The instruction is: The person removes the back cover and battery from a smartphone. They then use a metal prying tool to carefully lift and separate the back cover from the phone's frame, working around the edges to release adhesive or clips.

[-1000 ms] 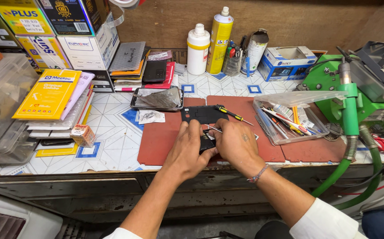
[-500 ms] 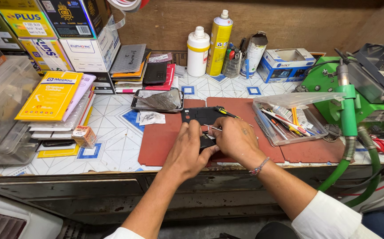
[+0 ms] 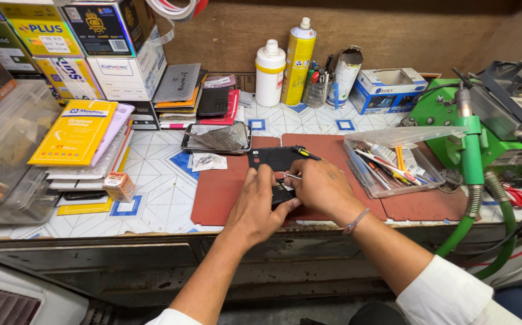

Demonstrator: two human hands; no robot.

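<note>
- Head view, centre of frame: left hand [image 3: 255, 207] pinches a small black flat phone part [image 3: 281, 194] on the dark red rubber mat [image 3: 213, 198]; right hand [image 3: 318, 189] grips a thin metal tool [image 3: 291, 176].
- Risk, as I judge it: the tool tip slipping could gouge the part or flick it off the tiled worktop [image 3: 158, 180].
- The part is mostly hidden; I cannot tell its long axis or which way it points.

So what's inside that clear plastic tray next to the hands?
The clear tray holds a jumble of small tools with orange, yellow and white handles. Whatever lies under them at the bottom is covered.
</note>
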